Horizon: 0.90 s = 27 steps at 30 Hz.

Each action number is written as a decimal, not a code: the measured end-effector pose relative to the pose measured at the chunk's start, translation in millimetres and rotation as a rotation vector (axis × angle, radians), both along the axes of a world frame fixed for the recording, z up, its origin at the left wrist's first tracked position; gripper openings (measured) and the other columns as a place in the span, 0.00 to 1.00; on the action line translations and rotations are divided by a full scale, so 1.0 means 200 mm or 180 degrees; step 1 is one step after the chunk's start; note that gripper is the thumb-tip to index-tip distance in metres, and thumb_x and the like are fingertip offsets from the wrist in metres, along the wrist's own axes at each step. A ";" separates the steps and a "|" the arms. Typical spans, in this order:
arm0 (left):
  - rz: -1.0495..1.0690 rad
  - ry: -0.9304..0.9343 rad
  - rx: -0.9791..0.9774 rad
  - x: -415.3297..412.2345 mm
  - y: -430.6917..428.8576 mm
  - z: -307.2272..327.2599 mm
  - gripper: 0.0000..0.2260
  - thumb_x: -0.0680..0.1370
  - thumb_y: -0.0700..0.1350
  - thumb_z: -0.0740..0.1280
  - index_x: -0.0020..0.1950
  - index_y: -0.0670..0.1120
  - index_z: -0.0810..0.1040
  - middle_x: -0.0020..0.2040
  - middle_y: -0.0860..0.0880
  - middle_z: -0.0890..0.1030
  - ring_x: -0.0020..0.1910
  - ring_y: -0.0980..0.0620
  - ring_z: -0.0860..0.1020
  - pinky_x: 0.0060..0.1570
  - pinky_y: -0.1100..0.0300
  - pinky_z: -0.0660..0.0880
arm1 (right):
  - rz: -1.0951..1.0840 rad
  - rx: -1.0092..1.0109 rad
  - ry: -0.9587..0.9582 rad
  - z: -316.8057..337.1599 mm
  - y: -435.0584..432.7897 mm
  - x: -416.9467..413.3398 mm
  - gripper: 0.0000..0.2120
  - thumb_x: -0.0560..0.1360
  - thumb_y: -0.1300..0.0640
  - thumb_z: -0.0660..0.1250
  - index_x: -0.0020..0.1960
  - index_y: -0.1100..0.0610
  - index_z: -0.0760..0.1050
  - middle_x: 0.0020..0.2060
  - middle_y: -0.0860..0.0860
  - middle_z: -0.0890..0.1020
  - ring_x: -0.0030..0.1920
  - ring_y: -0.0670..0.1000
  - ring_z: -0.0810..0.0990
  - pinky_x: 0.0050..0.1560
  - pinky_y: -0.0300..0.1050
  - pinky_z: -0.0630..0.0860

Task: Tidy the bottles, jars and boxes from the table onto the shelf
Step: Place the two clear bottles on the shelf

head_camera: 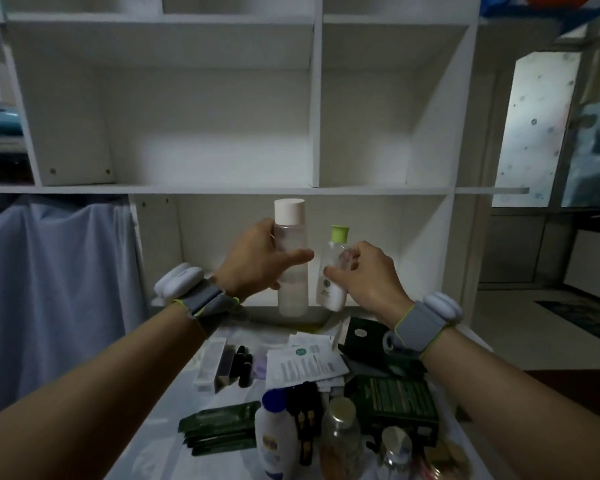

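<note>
Two bottles are up at once. The tall clear bottle (293,289) with the pale cap sits in the left hand (257,261), fingers and thumb wrapped round its middle, and it stands upright. Just beside it, the small green-capped bottle (330,261) is pinched in the right hand (369,275) between thumb and curled fingers, leaning a little to the right. Both hang in front of the lower compartment of the white shelf (222,189), bases down near its floor. I can't tell from here whether either one is resting on it.

Here's the worry: those bottles are almost touching. If they go in together, one could clip the other, and the tall one looks narrow enough to topple. The small one is held by a light pinch on a smooth body and already sits at a slant, so it could slip or land on its edge.

Below, the table (160,427) is crowded. There are sachets (305,365), dark green boxes (399,407), a white lotion bottle (274,434) and a glass jar (342,434) standing right under the forearms. A dropped bottle would fall straight into that pile, and a low elbow on the way back could knock the uprights over.
</note>
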<state>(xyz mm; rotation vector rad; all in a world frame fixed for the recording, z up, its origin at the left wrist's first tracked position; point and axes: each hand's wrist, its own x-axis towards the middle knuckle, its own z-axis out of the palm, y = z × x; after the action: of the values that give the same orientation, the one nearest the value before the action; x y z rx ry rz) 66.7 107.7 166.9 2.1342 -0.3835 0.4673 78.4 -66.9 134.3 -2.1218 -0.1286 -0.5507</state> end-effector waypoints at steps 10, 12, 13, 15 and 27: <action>0.0112 -0.0223 0.0036 0.28 -0.03 0.20 0.20 0.74 0.51 0.71 0.60 0.44 0.70 0.55 0.47 0.78 0.46 0.51 0.79 0.32 0.60 0.79 | -0.0097 -0.0107 -0.0262 0.23 -0.05 0.28 0.16 0.70 0.53 0.74 0.51 0.61 0.73 0.48 0.55 0.79 0.48 0.56 0.79 0.50 0.52 0.78; 0.0213 -0.0320 0.0022 0.35 0.00 0.26 0.20 0.73 0.51 0.72 0.58 0.43 0.70 0.54 0.46 0.77 0.46 0.49 0.80 0.31 0.60 0.80 | -0.0089 -0.0095 -0.0341 0.30 -0.03 0.36 0.16 0.70 0.53 0.74 0.51 0.61 0.73 0.48 0.55 0.80 0.48 0.56 0.79 0.50 0.51 0.78; 0.0261 -0.0362 0.0025 0.39 0.01 0.30 0.20 0.73 0.52 0.72 0.58 0.43 0.70 0.54 0.46 0.78 0.46 0.49 0.80 0.31 0.58 0.80 | -0.0084 -0.0096 -0.0387 0.33 -0.01 0.40 0.16 0.70 0.53 0.74 0.51 0.61 0.73 0.48 0.55 0.80 0.48 0.56 0.79 0.50 0.51 0.78; 0.0371 -0.0434 0.0037 0.43 0.03 0.35 0.21 0.72 0.52 0.73 0.57 0.43 0.71 0.53 0.45 0.78 0.44 0.47 0.81 0.32 0.55 0.81 | -0.0100 -0.0085 -0.0465 0.39 0.01 0.45 0.16 0.70 0.53 0.74 0.51 0.60 0.74 0.49 0.55 0.80 0.49 0.56 0.80 0.51 0.51 0.78; 0.0633 -0.0708 -0.0102 0.92 0.15 0.60 0.23 0.71 0.53 0.73 0.58 0.42 0.71 0.51 0.44 0.78 0.44 0.46 0.81 0.29 0.53 0.81 | -0.0399 -0.0164 -0.0746 0.70 0.25 0.91 0.14 0.71 0.53 0.72 0.50 0.57 0.72 0.52 0.56 0.80 0.50 0.57 0.79 0.44 0.43 0.72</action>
<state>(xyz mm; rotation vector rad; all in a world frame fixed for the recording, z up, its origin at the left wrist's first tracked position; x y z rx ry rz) 250.5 138.5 286.5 2.1047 -0.2862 0.8240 260.5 -17.6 273.8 -2.1191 -0.1434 -0.8788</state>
